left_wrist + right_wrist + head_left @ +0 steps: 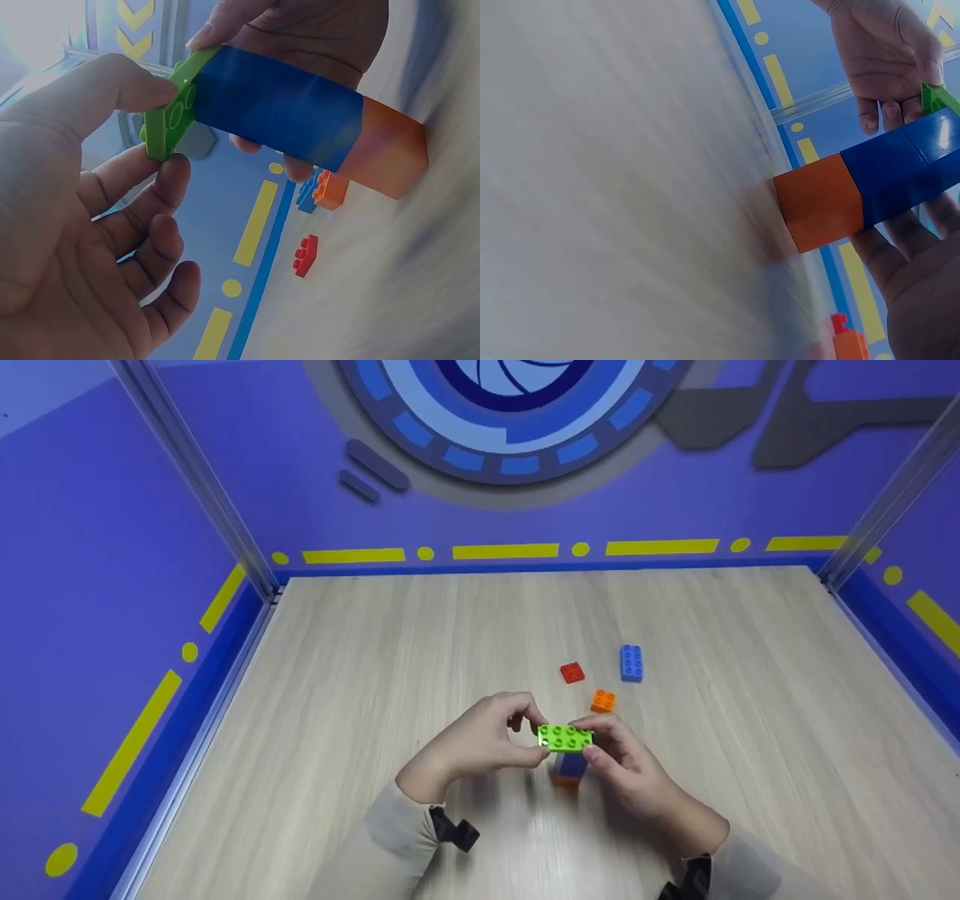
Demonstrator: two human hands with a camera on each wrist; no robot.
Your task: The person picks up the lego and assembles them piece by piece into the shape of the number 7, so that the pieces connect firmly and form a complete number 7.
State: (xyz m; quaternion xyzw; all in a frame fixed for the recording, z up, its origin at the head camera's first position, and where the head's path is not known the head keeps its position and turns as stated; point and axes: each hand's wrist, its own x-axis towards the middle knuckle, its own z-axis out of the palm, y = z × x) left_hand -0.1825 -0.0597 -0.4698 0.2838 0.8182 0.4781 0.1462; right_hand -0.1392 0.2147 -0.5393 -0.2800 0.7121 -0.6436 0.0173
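Note:
A flat lime-green toy brick [565, 739] with studs on its upper face tops a small tower, overhanging it on the left. Beneath it are blue bricks [277, 105], and an orange brick [386, 146] forms the base on the table. My left hand [487, 739] pinches the green brick's overhanging left end between thumb and fingers. At the other end, my right hand [634, 769] holds the green brick with thumb and index finger. Its other fingers lie along the blue part, as the right wrist view shows. The seam between green and blue is partly hidden by the right thumb.
Beyond the hands lie a red brick [572, 673], a small orange brick [603, 700] and a longer blue brick [631, 663], apart from each other. The wooden table [375, 645] is bordered by blue-purple panels [480, 529] at the back and both sides.

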